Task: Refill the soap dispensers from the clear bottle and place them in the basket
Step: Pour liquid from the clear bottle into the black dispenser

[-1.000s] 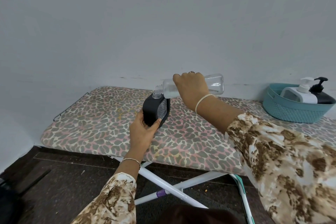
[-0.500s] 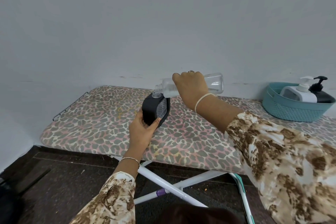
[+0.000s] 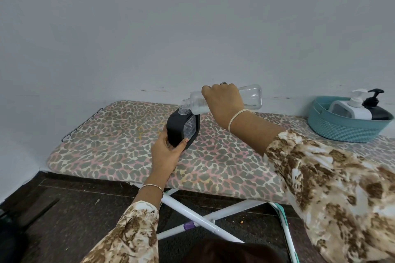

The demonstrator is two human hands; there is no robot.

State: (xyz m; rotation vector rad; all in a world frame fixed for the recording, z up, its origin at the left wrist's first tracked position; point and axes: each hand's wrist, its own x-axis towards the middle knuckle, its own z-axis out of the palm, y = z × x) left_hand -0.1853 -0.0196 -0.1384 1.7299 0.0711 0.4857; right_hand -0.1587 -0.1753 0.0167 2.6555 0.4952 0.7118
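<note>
Pouring — right hand (image 3: 223, 102) grips clear bottle (image 3: 250, 97), left hand (image 3: 165, 151) grips black dispenser (image 3: 176, 129); two dispensers (image 3: 361, 109) in basket (image 3: 342, 128).

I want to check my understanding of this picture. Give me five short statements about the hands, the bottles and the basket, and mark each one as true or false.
1. The right hand holds the clear bottle tipped almost on its side. True.
2. The left hand rests flat on the ironing board. False: it grips the black dispenser.
3. The clear bottle's mouth meets the black dispenser's open neck. True.
4. The teal basket holds nothing. False: a white pump dispenser and a black pump dispenser are in it.
5. The black dispenser in the hand has its pump on. False: its neck is open, no pump.
</note>
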